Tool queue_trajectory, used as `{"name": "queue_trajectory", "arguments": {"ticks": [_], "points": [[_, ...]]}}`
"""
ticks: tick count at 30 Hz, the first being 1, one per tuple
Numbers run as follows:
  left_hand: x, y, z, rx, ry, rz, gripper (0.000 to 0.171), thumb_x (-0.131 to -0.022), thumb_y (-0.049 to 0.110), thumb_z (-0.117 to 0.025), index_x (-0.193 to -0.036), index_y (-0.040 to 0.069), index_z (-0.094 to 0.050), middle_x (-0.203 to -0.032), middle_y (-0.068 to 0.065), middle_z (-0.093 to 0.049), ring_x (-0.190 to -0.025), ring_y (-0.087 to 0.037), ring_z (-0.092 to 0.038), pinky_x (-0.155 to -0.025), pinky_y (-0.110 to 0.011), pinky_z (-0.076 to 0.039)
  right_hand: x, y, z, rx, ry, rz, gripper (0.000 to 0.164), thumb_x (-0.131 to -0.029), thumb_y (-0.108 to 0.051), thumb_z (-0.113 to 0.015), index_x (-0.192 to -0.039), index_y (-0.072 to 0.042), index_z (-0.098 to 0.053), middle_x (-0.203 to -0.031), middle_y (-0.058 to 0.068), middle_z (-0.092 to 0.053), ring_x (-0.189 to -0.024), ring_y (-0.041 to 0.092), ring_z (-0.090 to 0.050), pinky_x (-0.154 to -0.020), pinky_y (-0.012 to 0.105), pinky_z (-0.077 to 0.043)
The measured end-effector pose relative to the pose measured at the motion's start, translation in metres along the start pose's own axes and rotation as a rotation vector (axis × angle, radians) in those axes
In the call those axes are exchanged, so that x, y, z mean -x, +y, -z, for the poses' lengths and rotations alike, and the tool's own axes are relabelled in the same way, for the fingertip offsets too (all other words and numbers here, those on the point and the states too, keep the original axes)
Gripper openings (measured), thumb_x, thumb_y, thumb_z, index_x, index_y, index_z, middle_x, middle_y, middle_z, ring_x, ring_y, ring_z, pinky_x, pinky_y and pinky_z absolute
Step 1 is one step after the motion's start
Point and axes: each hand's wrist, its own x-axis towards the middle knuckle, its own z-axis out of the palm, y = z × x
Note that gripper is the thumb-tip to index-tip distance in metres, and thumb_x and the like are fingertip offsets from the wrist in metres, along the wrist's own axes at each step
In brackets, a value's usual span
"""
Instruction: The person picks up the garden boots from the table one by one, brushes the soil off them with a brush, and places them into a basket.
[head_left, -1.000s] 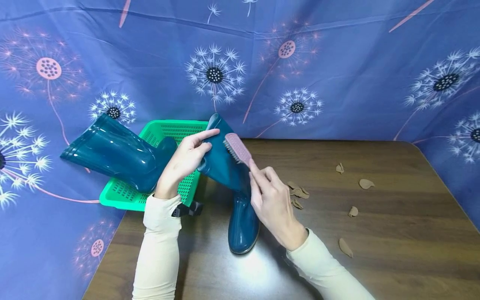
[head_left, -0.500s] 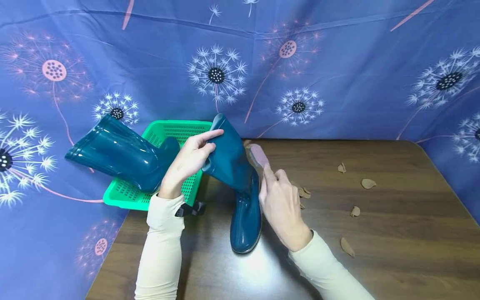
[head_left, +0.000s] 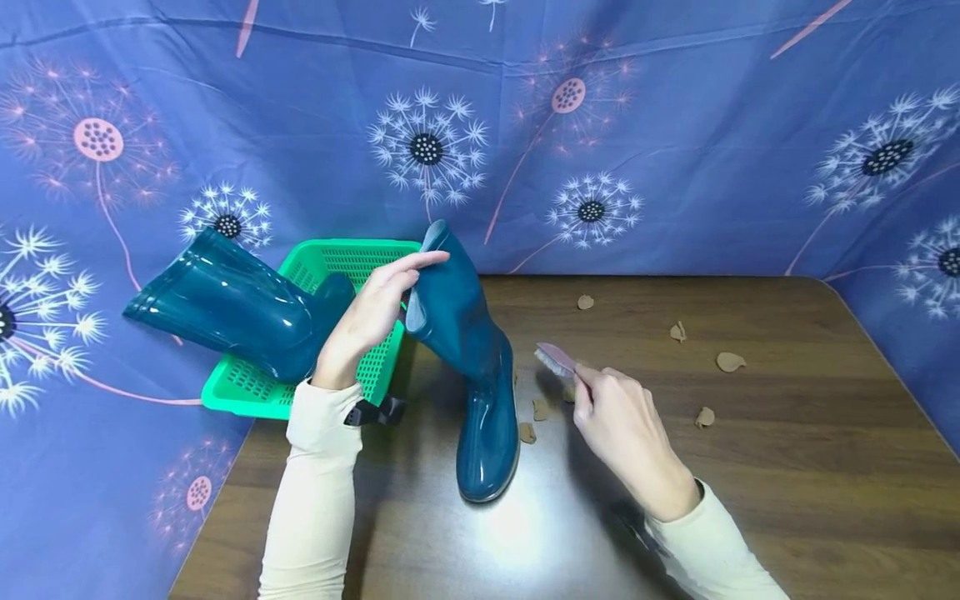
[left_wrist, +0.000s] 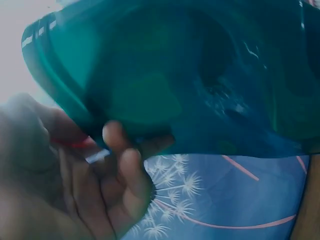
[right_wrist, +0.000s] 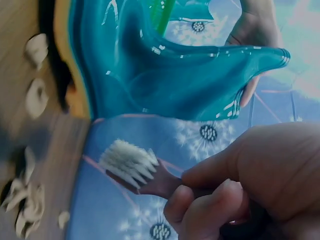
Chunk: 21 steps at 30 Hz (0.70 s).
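Observation:
A glossy teal rain boot (head_left: 480, 375) stands on the table, its shaft leaning left. My left hand (head_left: 367, 317) holds the shaft's top rim, index finger stretched across the outside; in the left wrist view the fingers bend at the boot's edge. My right hand (head_left: 622, 425) grips a small pink brush (head_left: 557, 357) by its handle, apart from the boot on its right. Pale bristles show in the right wrist view. Thin brown flakes (head_left: 540, 409) lie beside the boot's sole; one is partly hidden under the brush.
A green perforated basket (head_left: 247, 400) stands at the left with a second teal rain boot (head_left: 225, 300) lying over it. More brown flakes (head_left: 729, 362) are scattered to the right on the wooden table (head_left: 825, 483). A blue floral cloth (head_left: 675, 125) hangs behind.
My right hand has drawn the brush off the boot shaft, down and to the right. Flakes now show beside the boot and at the table's back. The left hand stays at the rim.

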Motion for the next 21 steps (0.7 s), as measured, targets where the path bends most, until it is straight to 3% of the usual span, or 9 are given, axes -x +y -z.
{"name": "queue_trajectory", "arguments": {"ticks": [2,3,5,7,9,11,14,16,21], "points": [[-0.001,-0.002,0.001,-0.001,-0.004,-0.020,0.057,-0.106,0.016,-0.027,-0.152,0.017,-0.060,-0.159,-0.006,-0.053,-0.094,-0.033,-0.054,-0.066,-0.038,-0.051,0.005,0.008,0.005,0.000,0.038,-0.001,0.026,-0.098,-0.004,-0.060,-0.113,0.000,-0.080,-0.078,0.014,-0.070,-0.062,0.030,-0.058,-0.059,0.056,-0.051],[-0.002,-0.002,0.002,0.001,-0.011,-0.032,0.058,-0.104,0.015,-0.027,-0.151,0.017,-0.062,-0.157,-0.006,-0.054,-0.102,-0.028,-0.054,-0.068,-0.041,-0.054,0.008,0.012,0.007,-0.001,0.059,0.000,0.028,-0.097,-0.004,-0.060,-0.117,0.001,-0.080,-0.080,0.015,-0.072,-0.062,0.031,-0.059,-0.059,0.057,-0.050],[-0.002,-0.004,0.003,0.001,-0.022,-0.052,0.060,-0.101,0.014,-0.028,-0.147,0.016,-0.065,-0.143,-0.012,-0.061,-0.098,-0.029,-0.055,-0.068,-0.043,-0.058,0.012,0.022,0.012,0.002,0.096,-0.005,0.029,-0.097,-0.004,-0.060,-0.118,0.002,-0.079,-0.081,0.017,-0.073,-0.062,0.033,-0.061,-0.058,0.058,-0.049],[-0.003,-0.006,0.005,0.006,-0.027,-0.060,0.059,-0.100,0.010,-0.030,-0.145,0.016,-0.068,-0.140,-0.012,-0.062,-0.095,-0.026,-0.056,-0.067,-0.042,-0.058,0.016,0.032,0.016,0.014,0.134,-0.007,0.028,-0.097,-0.004,-0.061,-0.117,0.003,-0.079,-0.081,0.017,-0.073,-0.062,0.035,-0.061,-0.058,0.059,-0.048],[-0.004,-0.007,0.005,0.003,-0.031,-0.069,0.057,-0.099,0.005,-0.034,-0.142,0.016,-0.070,-0.132,-0.011,-0.063,-0.075,-0.028,-0.052,-0.059,-0.038,-0.055,0.019,0.043,0.020,0.025,0.161,-0.012,0.028,-0.097,-0.005,-0.061,-0.116,0.003,-0.080,-0.079,0.016,-0.072,-0.059,0.031,-0.056,-0.057,0.059,-0.047],[-0.004,-0.006,0.005,-0.029,-0.021,-0.084,0.056,-0.097,-0.002,-0.040,-0.139,0.015,-0.073,-0.132,-0.008,-0.065,-0.067,-0.028,-0.049,-0.055,-0.032,-0.048,0.023,0.054,0.024,0.036,0.176,-0.028,0.028,-0.098,-0.006,-0.060,-0.116,0.002,-0.080,-0.077,0.014,-0.071,-0.058,0.028,-0.053,-0.056,0.057,-0.046],[-0.002,-0.002,0.000,-0.149,0.014,-0.119,0.044,-0.097,0.001,-0.058,-0.134,0.018,-0.075,-0.130,-0.005,-0.069,-0.067,-0.024,-0.054,-0.059,-0.032,-0.044,0.028,0.068,0.029,0.046,0.193,-0.056,0.028,-0.098,-0.008,-0.061,-0.117,0.001,-0.080,-0.072,0.009,-0.067,-0.058,0.023,-0.046,-0.053,0.052,-0.042],[-0.001,0.003,-0.003,-0.256,0.047,-0.161,0.042,-0.094,0.002,-0.067,-0.131,0.018,-0.076,-0.140,-0.006,-0.068,-0.077,-0.021,-0.062,-0.067,-0.034,-0.046,0.033,0.076,0.031,0.048,0.202,-0.078,0.028,-0.099,-0.009,-0.061,-0.117,0.000,-0.080,-0.070,0.007,-0.064,-0.058,0.022,-0.044,-0.052,0.048,-0.039],[-0.001,0.016,-0.014,-0.471,0.071,-0.291,0.044,-0.090,-0.003,-0.068,-0.126,0.020,-0.080,-0.170,-0.002,-0.042,-0.072,-0.016,-0.062,-0.064,-0.036,-0.045,0.044,0.089,0.036,0.055,0.214,-0.130,0.027,-0.099,-0.011,-0.063,-0.118,-0.002,-0.080,-0.069,0.005,-0.060,-0.059,0.022,-0.043,-0.053,0.044,-0.036]]}}
